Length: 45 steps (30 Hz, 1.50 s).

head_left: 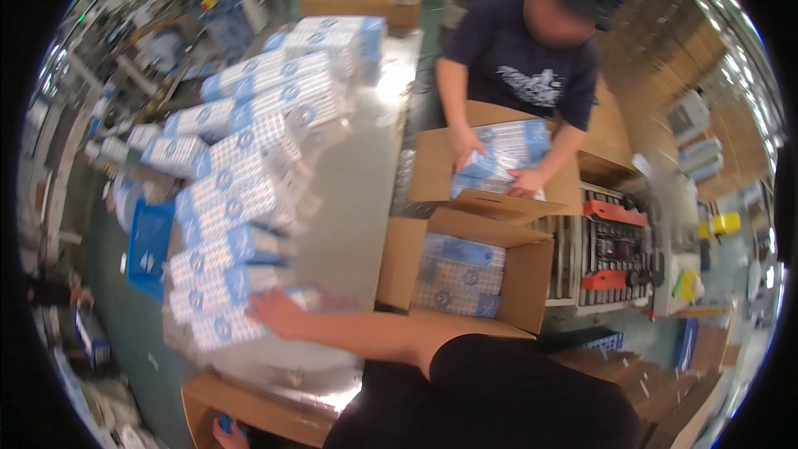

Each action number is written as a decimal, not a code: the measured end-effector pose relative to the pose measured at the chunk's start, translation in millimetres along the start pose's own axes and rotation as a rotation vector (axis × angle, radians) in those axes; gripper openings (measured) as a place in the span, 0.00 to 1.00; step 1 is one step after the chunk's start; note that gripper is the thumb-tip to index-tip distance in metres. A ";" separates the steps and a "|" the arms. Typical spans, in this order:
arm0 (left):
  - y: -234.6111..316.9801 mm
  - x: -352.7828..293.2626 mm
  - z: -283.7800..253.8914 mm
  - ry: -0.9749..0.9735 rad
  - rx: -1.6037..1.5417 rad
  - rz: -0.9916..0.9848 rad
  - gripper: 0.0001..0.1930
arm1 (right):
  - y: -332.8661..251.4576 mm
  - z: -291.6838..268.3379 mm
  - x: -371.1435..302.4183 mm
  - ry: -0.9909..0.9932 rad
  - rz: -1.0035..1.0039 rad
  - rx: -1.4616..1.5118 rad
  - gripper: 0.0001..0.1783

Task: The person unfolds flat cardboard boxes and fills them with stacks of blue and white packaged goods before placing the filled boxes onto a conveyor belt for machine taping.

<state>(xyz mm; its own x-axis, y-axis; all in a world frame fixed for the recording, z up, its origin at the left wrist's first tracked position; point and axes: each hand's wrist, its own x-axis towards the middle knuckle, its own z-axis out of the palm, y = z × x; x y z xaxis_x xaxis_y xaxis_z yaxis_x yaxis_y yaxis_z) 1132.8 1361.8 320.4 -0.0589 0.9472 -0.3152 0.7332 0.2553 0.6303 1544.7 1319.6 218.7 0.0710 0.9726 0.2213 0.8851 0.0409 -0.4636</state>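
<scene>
— Which parts are truncated below?
— The left hand (229, 438), its blue object (224, 422) too little seen to identify, and the near carton (266, 414).
— And the right hand (278, 313)?
— Blurred; its grip on the blue-and-white packs (224, 331) is unresolved.
— The co-worker (507, 50)?
— Lower body hidden behind the open carton (436, 168).

Desk (345, 191): metal-topped
Packs (237, 158): blue-and-white, along desk's left side
Right hand (280, 313): at packs, desk's near end
Carton (525, 284): right of desk, packs inside
Co-worker (517, 54): at second carton (432, 170), right of desk
</scene>
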 end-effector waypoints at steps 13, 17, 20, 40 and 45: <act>204.1 100.0 155.9 -0.214 0.800 0.955 0.55 | 61.8 -137.4 -67.5 -0.316 0.236 0.090 0.53; 212.9 78.7 174.1 -0.251 0.829 1.133 0.47 | 115.4 -269.2 -141.3 -0.234 0.614 0.675 0.50; 199.5 90.9 203.8 -0.174 0.823 1.390 0.37 | 119.0 -332.7 -216.5 -0.010 0.939 1.646 0.35; 357.7 -100.4 203.4 -0.545 -0.022 1.232 0.50 | 125.4 -262.3 -485.6 0.126 0.859 -0.002 0.42; 409.0 -171.6 209.3 -0.726 -0.244 1.410 0.51 | 138.8 -211.2 -499.1 0.099 0.874 0.044 0.32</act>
<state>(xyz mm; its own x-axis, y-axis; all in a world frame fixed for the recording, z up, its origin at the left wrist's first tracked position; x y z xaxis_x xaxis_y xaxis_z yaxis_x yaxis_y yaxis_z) 1584.6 1263.1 483.7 0.9093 0.1720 0.3790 -0.2037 -0.6100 0.7658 1729.2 791.6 225.1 0.7559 0.6359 -0.1558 0.4771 -0.6979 -0.5342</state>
